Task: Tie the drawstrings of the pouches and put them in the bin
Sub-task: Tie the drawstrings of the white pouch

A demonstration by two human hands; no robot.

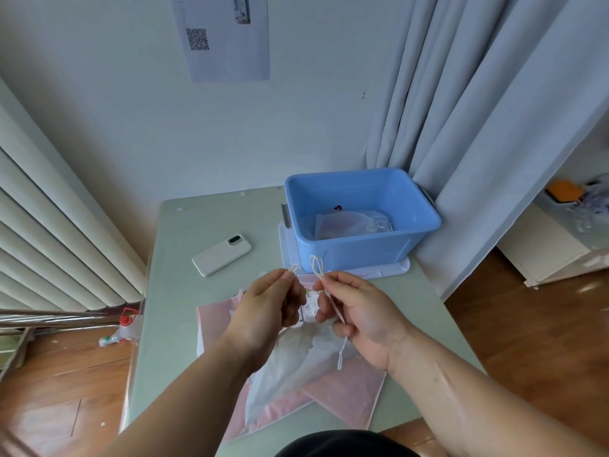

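A translucent white pouch (pixel 290 367) lies on pink pouches (pixel 349 387) at the table's near middle. My left hand (pixel 267 311) pinches one small loop of its white drawstring (pixel 294 268). My right hand (pixel 359 315) pinches the other drawstring (pixel 317 263), whose loop stands above the fingers and whose tail hangs down past the palm. Both hands hover above the pouch's gathered mouth, a few centimetres apart. The blue bin (pixel 359 245) stands at the far right of the table with a white pouch (pixel 349 224) lying inside it.
A white phone (pixel 221 254) lies face down left of the bin. The bin sits on a white lid (pixel 392 268). Grey curtains (pixel 487 127) hang behind the bin, a radiator (pixel 49 232) runs along the left, and a plastic bottle (pixel 122 331) lies on the floor.
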